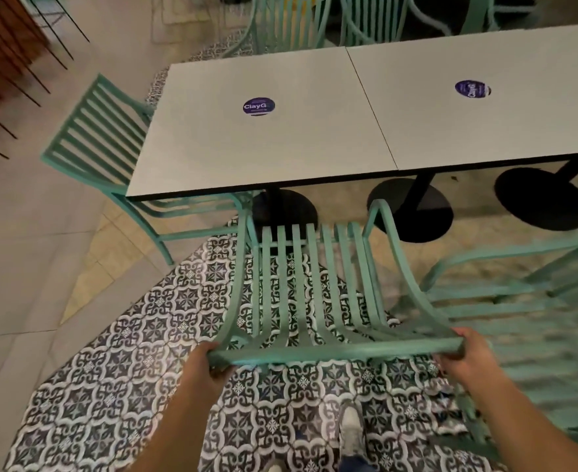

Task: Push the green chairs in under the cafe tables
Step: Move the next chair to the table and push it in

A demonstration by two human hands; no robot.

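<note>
A green slatted metal chair (314, 287) stands in front of me, its seat front just short of the near edge of the left white cafe table (212, 155). My left hand (209, 362) grips the left end of its top back rail. My right hand (464, 356) grips the right end. A second white table (519, 124) butts against the first on the right. Another green chair (100, 137) sits at the left table's end, its seat partly under the top. A third green chair (519, 301) stands blurred at my right, away from the tables.
Black round table bases (413, 212) stand under the tabletops. More green chairs (291, 25) line the far side. Patterned tile floor (117, 386) lies under me, plain tile to the left. Dark rods and wood (4, 52) fill the far left corner. My shoe (350, 427) shows below.
</note>
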